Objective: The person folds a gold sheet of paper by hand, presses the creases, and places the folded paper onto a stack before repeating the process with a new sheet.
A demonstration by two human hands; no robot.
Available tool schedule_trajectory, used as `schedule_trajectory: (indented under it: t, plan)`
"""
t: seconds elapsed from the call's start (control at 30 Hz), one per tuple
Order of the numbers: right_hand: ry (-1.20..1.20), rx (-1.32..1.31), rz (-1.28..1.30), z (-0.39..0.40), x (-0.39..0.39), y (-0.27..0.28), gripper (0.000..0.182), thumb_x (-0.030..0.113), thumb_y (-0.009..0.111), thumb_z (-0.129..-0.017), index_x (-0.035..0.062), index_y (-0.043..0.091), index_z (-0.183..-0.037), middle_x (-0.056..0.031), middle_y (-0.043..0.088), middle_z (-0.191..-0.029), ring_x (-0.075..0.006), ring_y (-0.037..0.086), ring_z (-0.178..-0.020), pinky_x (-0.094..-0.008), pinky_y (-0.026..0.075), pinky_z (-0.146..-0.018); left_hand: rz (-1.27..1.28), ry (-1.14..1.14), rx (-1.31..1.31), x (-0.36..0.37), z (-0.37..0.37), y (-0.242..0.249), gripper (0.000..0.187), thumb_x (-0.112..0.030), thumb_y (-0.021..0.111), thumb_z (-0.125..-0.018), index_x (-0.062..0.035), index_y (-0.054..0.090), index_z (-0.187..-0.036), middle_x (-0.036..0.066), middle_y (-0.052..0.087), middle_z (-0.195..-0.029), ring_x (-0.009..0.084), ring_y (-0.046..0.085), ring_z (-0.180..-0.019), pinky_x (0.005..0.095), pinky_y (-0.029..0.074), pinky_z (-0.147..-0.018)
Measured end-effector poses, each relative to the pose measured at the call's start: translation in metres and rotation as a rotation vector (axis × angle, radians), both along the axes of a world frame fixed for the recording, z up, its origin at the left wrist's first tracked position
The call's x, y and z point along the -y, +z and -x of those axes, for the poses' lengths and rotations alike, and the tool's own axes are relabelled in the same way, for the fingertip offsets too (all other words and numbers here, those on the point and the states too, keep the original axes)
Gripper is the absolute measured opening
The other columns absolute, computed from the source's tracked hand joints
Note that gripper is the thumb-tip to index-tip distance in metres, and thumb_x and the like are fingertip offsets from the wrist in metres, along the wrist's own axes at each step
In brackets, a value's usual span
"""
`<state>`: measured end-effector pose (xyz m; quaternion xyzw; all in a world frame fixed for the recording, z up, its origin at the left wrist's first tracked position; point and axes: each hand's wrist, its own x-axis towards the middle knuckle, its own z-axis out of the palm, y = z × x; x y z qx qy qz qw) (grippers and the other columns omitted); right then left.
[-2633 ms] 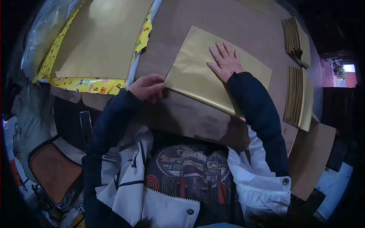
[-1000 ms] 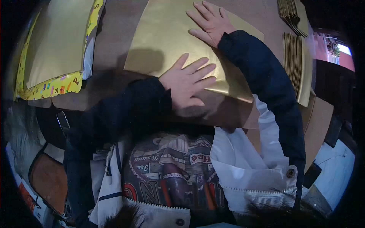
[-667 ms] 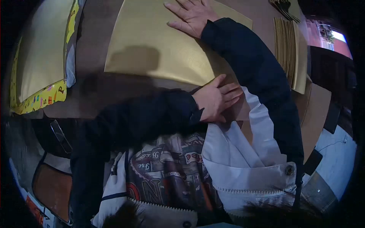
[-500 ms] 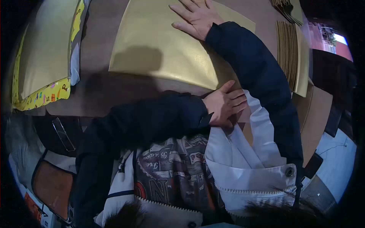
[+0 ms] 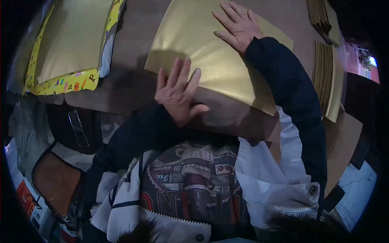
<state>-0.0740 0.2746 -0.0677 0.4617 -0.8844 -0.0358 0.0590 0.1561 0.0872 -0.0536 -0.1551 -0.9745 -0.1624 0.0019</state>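
Observation:
A large gold sheet (image 5: 202, 52) lies flat across the brown table surface. My right hand (image 5: 240, 28) rests spread on its upper right part, palm down. Near the sheet's lower left edge is my left hand (image 5: 178, 92), fingers apart and holding nothing. Its fingertips overlap the edge in view; whether they touch the sheet I cannot tell. The sheet's lower right corner lies beside my right sleeve (image 5: 287, 81).
At the left, another gold sheet (image 5: 73, 36) lies on yellow patterned wrapping (image 5: 67, 84). Folded gold pieces (image 5: 321, 73) are stacked at the right, beside brown cardboard (image 5: 344, 141). An orange-brown chair seat (image 5: 56, 182) stands at the lower left, below the table (image 5: 133, 52).
My left hand has moved left from the sheet's lower right corner to its lower left edge, and its fingers have spread. The whole view has shifted; my right hand stays on the sheet.

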Motion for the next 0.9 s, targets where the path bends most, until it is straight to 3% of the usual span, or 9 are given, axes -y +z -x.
schedule_trajectory:
  t: [0.07,0.13,0.3,0.4,0.57,0.7,0.9]
  plan:
    - [-0.003,-0.002,0.003,0.000,-0.001,0.001,0.064,0.058,0.035,-0.092,0.0214,0.030,-0.145,-0.0111,0.020,-0.152,-0.0316,0.014,-0.141,-0.0612,0.016,-0.109,0.050,0.085,-0.021,0.022,-0.009,0.001,0.088,-0.073,0.039,-0.080,-0.0098,0.035,-0.141,0.023,0.022,-0.149,0.0394,0.017,-0.140,0.0690,0.014,-0.102]
    - [-0.005,-0.006,0.010,0.001,-0.002,0.002,0.064,0.057,0.035,-0.092,0.0212,0.030,-0.145,-0.0112,0.020,-0.152,-0.0317,0.015,-0.141,-0.0612,0.017,-0.108,0.170,0.199,0.066,0.040,-0.015,0.005,0.089,-0.066,0.052,-0.078,-0.0108,0.031,-0.144,0.019,0.017,-0.152,0.0345,0.012,-0.142,0.0698,0.014,-0.102]
    - [-0.039,0.029,-0.050,0.000,0.000,0.006,0.064,0.057,0.034,-0.093,0.0211,0.029,-0.145,-0.0109,0.019,-0.153,-0.0307,0.013,-0.142,-0.0606,0.015,-0.109,0.270,0.220,0.107,0.050,-0.014,0.016,0.091,-0.070,0.045,-0.079,-0.0112,0.026,-0.146,0.014,0.017,-0.153,0.0324,0.012,-0.142,0.0716,0.012,-0.102]
    - [-0.041,0.043,-0.023,0.001,-0.001,0.002,0.065,0.058,0.034,-0.092,0.0211,0.029,-0.145,-0.0108,0.019,-0.153,-0.0306,0.013,-0.142,-0.0602,0.014,-0.110,0.216,0.058,0.087,0.028,-0.012,0.019,0.087,-0.068,0.046,-0.081,-0.0089,0.031,-0.143,0.013,0.023,-0.152,0.0279,0.017,-0.142,0.0712,0.012,-0.102]
    - [-0.068,0.028,-0.078,0.000,0.002,0.002,0.064,0.059,0.033,-0.092,0.0236,0.029,-0.145,-0.0090,0.020,-0.153,-0.0304,0.013,-0.142,-0.0599,0.014,-0.110,0.071,-0.250,0.095,-0.038,0.001,0.015,0.086,-0.068,0.047,-0.079,-0.0066,0.038,-0.139,0.012,0.026,-0.150,0.0293,0.023,-0.139,0.0706,0.015,-0.102]
    - [-0.073,0.032,-0.065,-0.001,0.002,0.000,0.064,0.058,0.033,-0.092,0.0225,0.028,-0.145,-0.0090,0.020,-0.153,-0.0304,0.014,-0.142,-0.0593,0.015,-0.110,0.083,-0.449,0.061,-0.088,0.013,0.014,0.086,-0.066,0.051,-0.079,-0.0101,0.036,-0.141,0.007,0.027,-0.150,0.0254,0.018,-0.140,0.0659,0.020,-0.102]
    - [-0.084,0.058,-0.047,-0.003,0.003,0.002,0.064,0.057,0.033,-0.093,0.0209,0.029,-0.145,-0.0105,0.019,-0.153,-0.0304,0.013,-0.142,-0.0584,0.013,-0.111,-0.122,-0.600,0.031,-0.127,0.024,0.011,0.085,-0.066,0.050,-0.079,-0.0074,0.039,-0.139,0.008,0.029,-0.149,0.0258,0.021,-0.139,0.0654,0.017,-0.103]
